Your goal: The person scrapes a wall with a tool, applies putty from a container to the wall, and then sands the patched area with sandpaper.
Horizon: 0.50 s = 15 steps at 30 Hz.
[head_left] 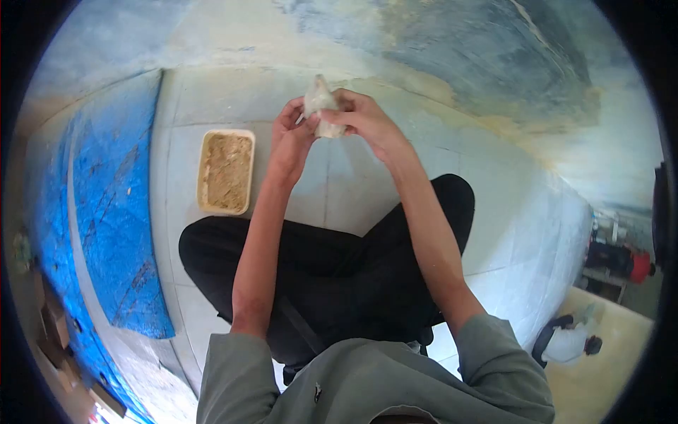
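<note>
Between my two hands is a pale, off-white lump (319, 97) with a narrow pointed top and a wider base; its exact kind cannot be made out. My left hand (291, 134) grips its lower left side with bent fingers. From the right, my right hand (366, 121) holds it too, thumb across the front and fingers behind, partly hidden. The lump is held in front of my crossed legs. Left of my left forearm, a cream rectangular tub (203, 173) stands on the floor with rough, brownish, crumbly material inside.
A blue tarp (116, 191) lies along the left side. The pale tiled floor (494, 233) meets a stained, painted wall (452, 56) ahead. At the right, one person in a white top (568, 345) sits, and another wears red (639, 267).
</note>
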Available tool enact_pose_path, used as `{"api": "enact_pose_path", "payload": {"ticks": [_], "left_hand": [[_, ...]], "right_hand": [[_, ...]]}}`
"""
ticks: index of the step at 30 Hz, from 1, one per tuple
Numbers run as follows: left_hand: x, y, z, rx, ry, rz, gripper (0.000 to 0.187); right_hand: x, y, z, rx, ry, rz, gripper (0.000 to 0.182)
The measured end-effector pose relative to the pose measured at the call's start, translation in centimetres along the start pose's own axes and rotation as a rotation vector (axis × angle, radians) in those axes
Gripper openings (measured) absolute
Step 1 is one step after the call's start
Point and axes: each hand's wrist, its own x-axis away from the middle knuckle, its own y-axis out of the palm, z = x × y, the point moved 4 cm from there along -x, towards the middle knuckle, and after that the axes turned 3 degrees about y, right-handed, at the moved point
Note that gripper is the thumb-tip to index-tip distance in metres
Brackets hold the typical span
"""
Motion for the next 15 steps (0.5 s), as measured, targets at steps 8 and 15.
{"api": "enact_pose_path", "payload": {"ticks": [8,15], "left_hand": [[-0.2,-1.0,-2.5,-0.112,-0.089,0.045,0.025],[-0.1,-4.5,-3.3,-0.084,-0.169,0.291,0.037]], "right_hand": [[-2.7,-1.6,2.5,0.169,-0.309,0.020,0.014],[-5.0,-10.7,3.8,0.897,-0.420,0.951,0.008]]}}
